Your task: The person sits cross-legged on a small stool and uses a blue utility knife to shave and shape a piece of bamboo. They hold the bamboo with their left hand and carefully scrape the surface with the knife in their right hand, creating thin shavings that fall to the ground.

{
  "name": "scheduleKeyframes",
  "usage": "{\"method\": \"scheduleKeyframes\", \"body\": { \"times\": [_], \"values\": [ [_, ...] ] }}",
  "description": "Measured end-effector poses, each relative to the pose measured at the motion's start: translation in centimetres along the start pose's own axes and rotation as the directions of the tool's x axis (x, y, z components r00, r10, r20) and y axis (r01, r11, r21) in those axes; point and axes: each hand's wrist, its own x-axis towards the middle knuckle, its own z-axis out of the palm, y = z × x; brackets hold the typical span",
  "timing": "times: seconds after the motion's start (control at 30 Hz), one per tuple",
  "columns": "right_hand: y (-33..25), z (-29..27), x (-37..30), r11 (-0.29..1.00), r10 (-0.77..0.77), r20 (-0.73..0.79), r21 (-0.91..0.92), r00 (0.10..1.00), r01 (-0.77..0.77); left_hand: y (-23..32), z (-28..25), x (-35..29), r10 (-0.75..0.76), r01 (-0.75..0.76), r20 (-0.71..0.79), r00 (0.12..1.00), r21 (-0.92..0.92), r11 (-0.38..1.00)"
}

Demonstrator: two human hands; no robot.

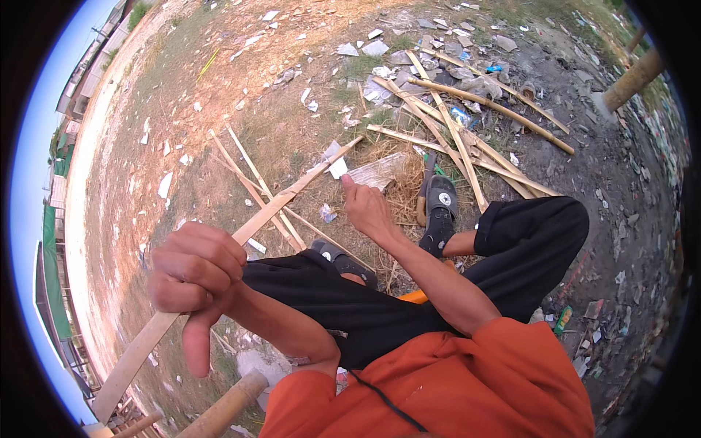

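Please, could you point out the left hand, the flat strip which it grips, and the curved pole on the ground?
Left hand (194,267): head view, middle of the fist.
Flat strip (272,209): head view, the stretch just beyond the fist.
Curved pole (496,107): head view, about the middle of its length.

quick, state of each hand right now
Left hand: closed around a long flat strip.
Right hand: fingers look curled; cannot tell whether it holds anything.
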Motion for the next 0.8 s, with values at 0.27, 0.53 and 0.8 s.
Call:
{"method": "scheduleKeyframes", "body": {
  "times": [0.27, 0.53, 0.8],
  "values": [
    [0.7, -0.1, 0.6, 1.000, 0.002, 0.057, 0.016, 0.998, -0.003, -0.3, 1.0, 0.1, 0.014, -0.014, -0.032, 0.999, 0.001, 1.000],
    [2.7, 1.1, 2.9, 0.997, 0.080, -0.039, -0.013, 0.996, -0.080, -0.2, 1.0, -0.2, -0.012, 0.014, -0.070, 0.998, 0.024, 1.000],
    [5.0, 1.9, 4.5, 0.990, 0.131, -0.038, -0.045, 0.991, -0.133, -0.5, 1.4, -0.1, -0.017, 0.019, -0.078, 0.997, 0.019, 1.000]
  ]
}}
